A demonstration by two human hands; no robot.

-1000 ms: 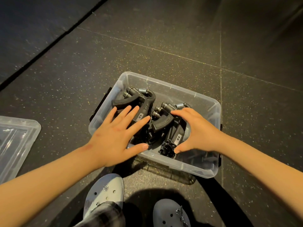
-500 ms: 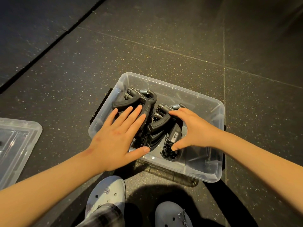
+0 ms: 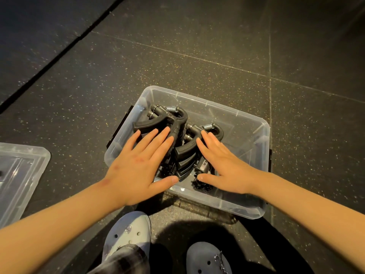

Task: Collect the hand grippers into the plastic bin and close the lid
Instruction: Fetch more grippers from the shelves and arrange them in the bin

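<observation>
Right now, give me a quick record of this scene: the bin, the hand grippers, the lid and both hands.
container: clear plastic bin on the dark floor, uncovered
contents: black hand grippers piled inside
cover: lid on the floor to the left, apart from the bin
left: left hand flat, fingers straight, on the grippers
right: right hand flat, fingers straight, on the grippers
remaining: lid not yet on

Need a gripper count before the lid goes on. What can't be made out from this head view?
- Count of hand grippers, head view: the left hand and right hand lie flat over the stack in the plastic bin; two spring tops show, the rest is covered.
- The lid, head view: cut off by the left edge.
- The label on one gripper, head view: too small to read.
</observation>
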